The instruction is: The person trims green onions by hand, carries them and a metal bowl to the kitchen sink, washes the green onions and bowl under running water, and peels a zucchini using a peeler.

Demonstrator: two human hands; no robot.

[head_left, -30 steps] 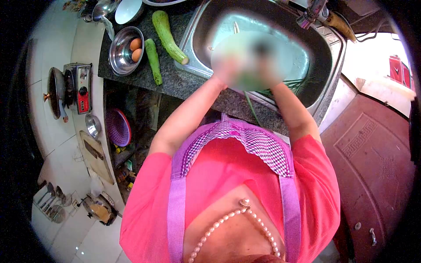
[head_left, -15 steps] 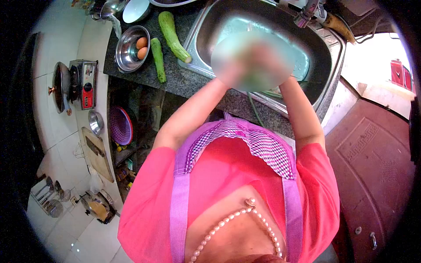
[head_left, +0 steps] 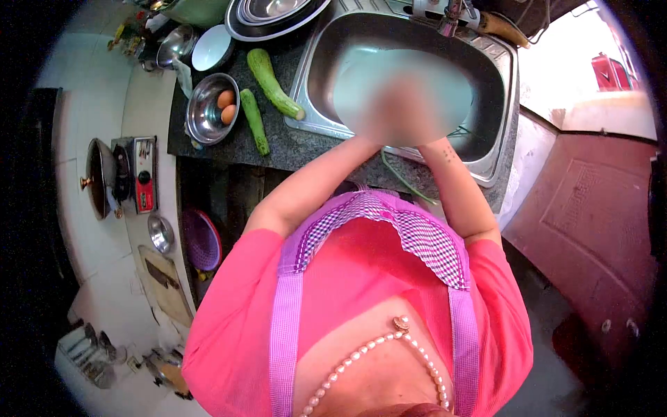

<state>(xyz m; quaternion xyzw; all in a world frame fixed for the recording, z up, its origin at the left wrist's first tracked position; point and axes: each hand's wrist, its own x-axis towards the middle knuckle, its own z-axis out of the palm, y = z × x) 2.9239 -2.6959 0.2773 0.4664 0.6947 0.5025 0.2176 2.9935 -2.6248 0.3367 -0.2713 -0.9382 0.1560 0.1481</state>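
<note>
My left hand [head_left: 382,118] and my right hand [head_left: 419,115] are close together over the near side of the steel sink [head_left: 328,128]. A blur covers both hands, so their fingers and anything between them are hidden. Just below the hands, a long thin green stalk [head_left: 406,182] hangs over the sink's near rim and the counter edge; whether a hand holds it I cannot tell. On the counter to the left lie a larger green squash [head_left: 272,83] and a slimmer one [head_left: 255,124].
Two brown eggs [head_left: 226,106] sit in a steel bowl [head_left: 201,125] beside the squashes. Behind are a white bowl [head_left: 212,48] and stacked basins [head_left: 243,29]. A tap [head_left: 449,19] overhangs the sink's far side. At left stand a stove [head_left: 144,174] and a board with a knife [head_left: 174,295].
My hands have drawn closer together, the right one shifting leftward. Green seen under the hands no longer shows there. The view has shifted, showing more of the counter's back.
</note>
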